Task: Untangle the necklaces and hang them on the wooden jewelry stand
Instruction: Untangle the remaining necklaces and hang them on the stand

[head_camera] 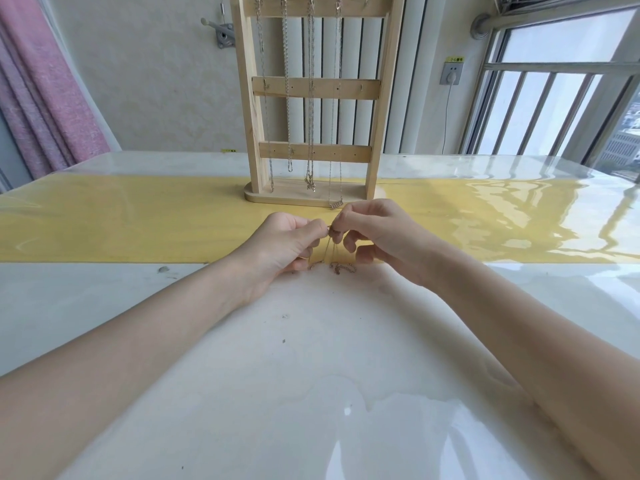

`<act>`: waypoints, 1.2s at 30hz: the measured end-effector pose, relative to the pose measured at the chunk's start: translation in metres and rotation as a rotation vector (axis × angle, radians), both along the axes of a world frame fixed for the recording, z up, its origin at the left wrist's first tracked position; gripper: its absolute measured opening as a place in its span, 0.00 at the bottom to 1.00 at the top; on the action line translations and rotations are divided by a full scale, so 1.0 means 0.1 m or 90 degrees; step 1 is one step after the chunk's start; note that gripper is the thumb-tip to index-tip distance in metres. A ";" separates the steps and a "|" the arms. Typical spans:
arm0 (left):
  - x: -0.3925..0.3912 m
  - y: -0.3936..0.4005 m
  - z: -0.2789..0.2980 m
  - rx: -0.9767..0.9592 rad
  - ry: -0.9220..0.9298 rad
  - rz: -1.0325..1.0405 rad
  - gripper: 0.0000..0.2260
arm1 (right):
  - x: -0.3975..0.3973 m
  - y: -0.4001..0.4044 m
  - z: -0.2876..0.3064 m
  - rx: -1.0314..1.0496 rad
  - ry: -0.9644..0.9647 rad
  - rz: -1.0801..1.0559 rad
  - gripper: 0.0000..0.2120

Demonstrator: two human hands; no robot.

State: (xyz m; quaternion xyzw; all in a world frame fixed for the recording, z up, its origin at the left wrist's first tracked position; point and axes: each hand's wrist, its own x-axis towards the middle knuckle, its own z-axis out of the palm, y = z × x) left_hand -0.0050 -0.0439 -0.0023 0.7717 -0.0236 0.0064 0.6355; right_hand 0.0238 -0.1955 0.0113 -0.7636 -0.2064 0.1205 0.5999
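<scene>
Both my forearms reach forward across the table (311,341) and converge just in front of the wooden jewelry stand (313,98). My left hand (282,249) lies with its outer edge down on the tabletop, thumb and forefinger brought together in a pinch on the top of a thin chain necklace (332,261). My right hand (377,233) is raised a little higher, wrist bent, its thumb and forefinger pinching the same spot from the other side, so the fingertips of both hands meet; the other right fingers curl loosely beneath. From that pinch two fine strands drop down to the table, where the rest of the necklace lies in a small loose tangle between my hands, on the near side of the stand's base.

The stand is upright on a yellow strip (121,216) running across the table. Four hung necklaces (310,116) dangle from its top bar, side by side; the rightmost one's pendant (336,204) reaches the base edge, just beyond my right knuckles.
</scene>
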 end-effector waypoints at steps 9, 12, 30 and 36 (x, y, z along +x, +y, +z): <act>-0.01 -0.03 0.01 -0.040 0.017 -0.020 0.01 | -0.01 0.06 -0.02 0.066 0.027 -0.036 0.13; 0.00 -0.02 0.02 -0.060 0.022 -0.007 0.03 | 0.02 0.00 0.00 0.049 0.042 0.000 0.13; -0.02 0.05 0.05 0.059 -0.089 0.087 0.04 | -0.01 0.08 -0.04 0.067 -0.004 -0.107 0.08; -0.03 0.05 0.06 0.047 -0.048 0.109 0.05 | -0.01 0.06 -0.04 0.043 -0.028 -0.083 0.06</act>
